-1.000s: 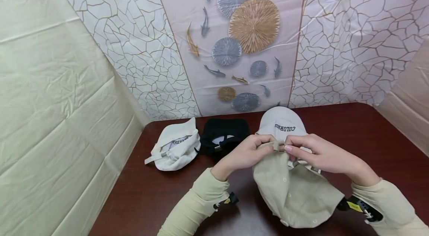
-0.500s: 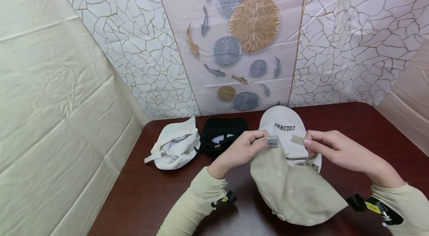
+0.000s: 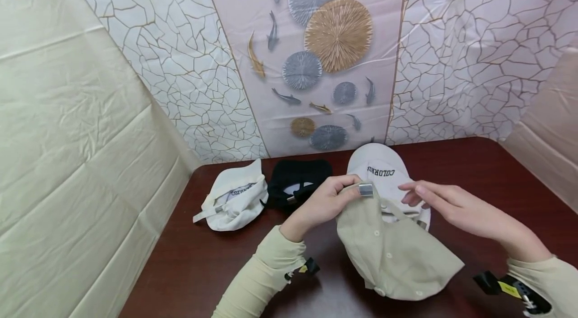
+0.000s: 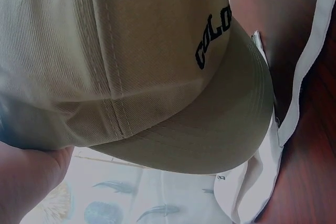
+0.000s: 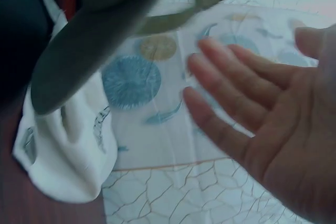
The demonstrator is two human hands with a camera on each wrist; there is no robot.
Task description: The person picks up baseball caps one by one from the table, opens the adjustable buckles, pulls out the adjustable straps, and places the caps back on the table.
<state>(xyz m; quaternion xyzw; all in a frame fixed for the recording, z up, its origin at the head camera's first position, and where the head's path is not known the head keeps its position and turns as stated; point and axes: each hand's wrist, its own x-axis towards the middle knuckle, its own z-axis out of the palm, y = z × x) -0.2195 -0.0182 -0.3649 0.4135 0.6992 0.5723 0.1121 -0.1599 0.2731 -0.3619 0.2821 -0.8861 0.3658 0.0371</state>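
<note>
A khaki baseball cap [image 3: 406,263] hangs over the front of the table, held by my left hand [image 3: 318,205] at its back edge. Thumb and fingers pinch the cloth right beside a metal buckle [image 3: 366,189]. The cap's loose strap [image 3: 396,210] droops toward the right. My right hand [image 3: 460,210] is off the cap, its fingers fairly straight and nothing in them; the right wrist view shows its bare palm [image 5: 294,145]. In the left wrist view, dark letters [image 4: 212,32] run across the front of the khaki cap, above its brim [image 4: 220,124].
Behind the held cap lies a white cap [image 3: 377,157] lettered in black. A black cap [image 3: 300,170] and another white cap [image 3: 244,210], with its strap sticking out, lie to the left on the dark red table [image 3: 180,268]. Patterned cloth [image 3: 311,102] hangs behind.
My right hand first drew the strap away from the buckle to the right, then let it go and straightened its fingers. My left hand keeps its hold on the cap.
</note>
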